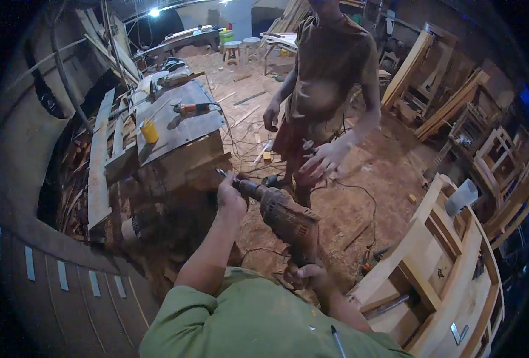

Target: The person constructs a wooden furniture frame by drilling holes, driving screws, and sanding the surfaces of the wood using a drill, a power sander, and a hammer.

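Note:
A large dusty power drill lies across in front of my body, its front end pointing left and away. My right hand is closed around its rear handle. My left hand is closed at the front end, its fingers gripping around the drill bit, whose tip sticks out beyond them. Facing me stands a person in a dark shirt and reddish shorts, one hand held out with fingers spread near the drill. A small metal piece shows by that hand; I cannot tell whether it is held.
To the left, a workbench bears an orange angle grinder and a yellow cup. A wooden frame stands close on my right, with a metal square on it. Cables and wood scraps litter the dusty floor.

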`<state>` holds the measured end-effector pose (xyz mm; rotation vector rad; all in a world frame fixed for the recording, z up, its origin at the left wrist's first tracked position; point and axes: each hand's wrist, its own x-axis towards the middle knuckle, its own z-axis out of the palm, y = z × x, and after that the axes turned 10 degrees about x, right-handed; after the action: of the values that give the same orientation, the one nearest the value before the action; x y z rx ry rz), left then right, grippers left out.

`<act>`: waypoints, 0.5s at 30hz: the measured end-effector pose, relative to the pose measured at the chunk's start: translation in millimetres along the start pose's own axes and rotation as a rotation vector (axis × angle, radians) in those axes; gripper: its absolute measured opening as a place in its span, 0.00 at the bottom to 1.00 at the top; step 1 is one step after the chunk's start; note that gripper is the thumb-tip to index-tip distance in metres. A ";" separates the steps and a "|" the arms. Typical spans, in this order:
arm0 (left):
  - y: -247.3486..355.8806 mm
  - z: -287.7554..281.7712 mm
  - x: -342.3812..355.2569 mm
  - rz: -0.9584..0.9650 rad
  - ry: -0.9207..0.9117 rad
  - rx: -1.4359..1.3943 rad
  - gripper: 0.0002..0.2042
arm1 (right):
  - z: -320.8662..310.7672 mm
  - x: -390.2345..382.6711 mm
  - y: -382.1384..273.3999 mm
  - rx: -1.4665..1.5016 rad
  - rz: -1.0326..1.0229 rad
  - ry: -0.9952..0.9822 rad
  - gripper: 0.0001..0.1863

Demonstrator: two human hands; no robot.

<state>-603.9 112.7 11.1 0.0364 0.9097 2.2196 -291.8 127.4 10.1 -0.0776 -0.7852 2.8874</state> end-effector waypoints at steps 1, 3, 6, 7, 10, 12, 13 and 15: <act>4.2 8.2 -8.2 0.002 0.003 0.009 0.12 | -2.3 0.3 -0.2 0.008 -0.001 -0.004 0.22; 6.4 26.2 -18.0 -0.209 -0.128 -0.068 0.16 | -6.0 -4.3 -3.4 -0.273 -0.027 0.077 0.36; 8.2 14.4 -12.4 -0.185 -0.089 0.113 0.16 | 0.0 1.4 -10.3 -0.400 -0.038 0.005 0.32; 1.0 10.9 -3.5 -0.192 -0.123 0.105 0.16 | -2.1 -3.9 -17.5 -0.423 -0.062 0.015 0.32; -8.6 -3.2 17.8 -0.293 -0.181 0.187 0.13 | -28.1 -6.7 -23.0 -1.133 0.041 0.063 0.30; -1.3 -11.5 7.9 -0.240 0.063 0.483 0.11 | -43.6 -1.7 -10.1 -1.415 -0.071 0.071 0.28; 3.2 -11.4 4.8 -0.243 0.066 0.483 0.11 | -50.9 -1.4 -5.6 -1.511 -0.110 0.084 0.28; 10.6 -6.2 -6.6 -0.289 -0.053 0.456 0.10 | -73.0 -4.5 5.1 -1.244 -0.097 0.130 0.31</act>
<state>-607.4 99.7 14.6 0.1647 1.2863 1.7061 -281.6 158.8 -55.3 -0.3265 -2.2649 1.8326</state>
